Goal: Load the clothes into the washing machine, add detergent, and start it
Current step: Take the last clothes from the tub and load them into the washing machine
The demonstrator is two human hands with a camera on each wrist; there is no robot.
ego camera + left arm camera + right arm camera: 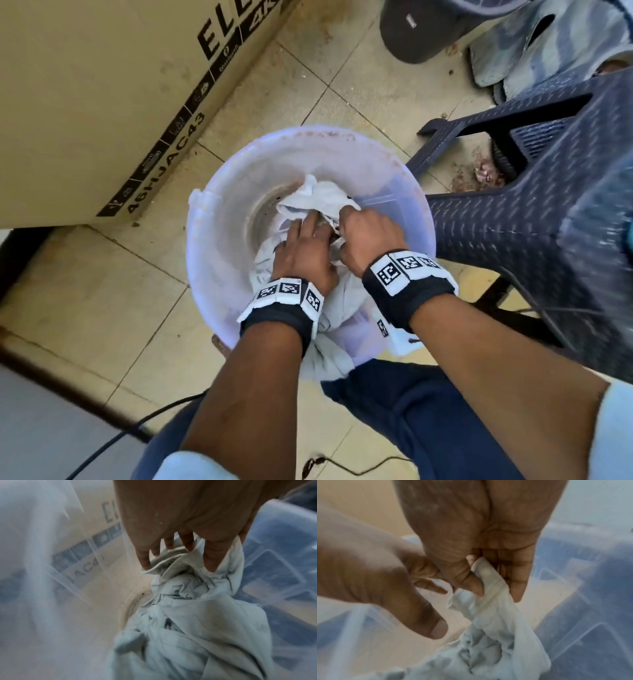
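Note:
A crumpled white cloth [318, 198] lies inside a translucent white bucket [308, 132] on the tiled floor, and part of it hangs over the near rim. Both hands are down in the bucket. My right hand [346, 222] pinches a fold of the cloth [489, 601] between thumb and fingers [517, 588] and holds it raised. My left hand [305, 236] is just left of it, with straight fingers [145, 561] poked into the cloth's folds [188, 615]. In the right wrist view the left thumb [436, 628] stands free of the cloth.
A large cardboard box [102, 102] stands left of the bucket. A dark blue plastic stool [548, 205] crowds its right side. A dark bin [428, 31] sits at the far right. Black cables [113, 442] run over the floor near my legs.

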